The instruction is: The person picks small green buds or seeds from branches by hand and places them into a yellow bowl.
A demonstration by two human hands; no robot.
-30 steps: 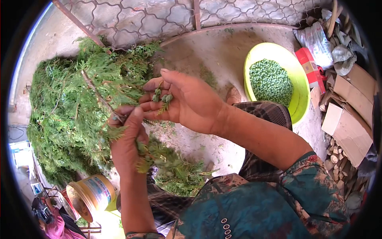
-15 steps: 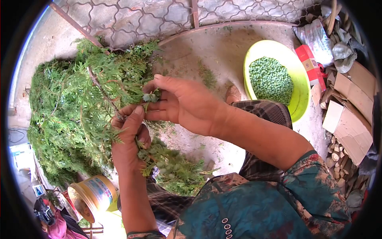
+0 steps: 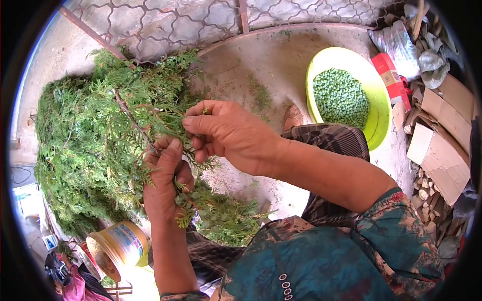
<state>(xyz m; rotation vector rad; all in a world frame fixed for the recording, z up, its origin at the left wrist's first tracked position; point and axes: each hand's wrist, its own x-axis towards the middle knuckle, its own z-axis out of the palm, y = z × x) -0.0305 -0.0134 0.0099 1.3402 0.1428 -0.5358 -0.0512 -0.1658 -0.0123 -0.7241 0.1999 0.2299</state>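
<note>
My left hand (image 3: 164, 183) is closed around a leafy cypress branch (image 3: 131, 118), whose brown stem runs up and left from the fingers. Below that hand, more of the greenery, a cone-bearing sprig (image 3: 216, 213), hangs over my lap. My right hand (image 3: 236, 134) is beside it, thumb and forefinger pinched together at the green leaf tips. What lies between those fingertips is hidden. Behind the branch spreads a big heap of cut cypress (image 3: 70, 150). A yellow-green basin (image 3: 380, 115) to the right holds many small green cones (image 3: 341, 98).
A tipped yellow bucket (image 3: 118, 246) lies at lower left, near another person (image 3: 83, 283) in pink. Red box (image 3: 390, 78), cardboard (image 3: 444, 155) and chopped wood (image 3: 426, 195) line the right side. A metal lattice (image 3: 201, 22) stands along the back.
My right hand has turned and its fingers have closed; the green cones seen by its fingers before are now out of sight. My left hand keeps its hold on the branch.
</note>
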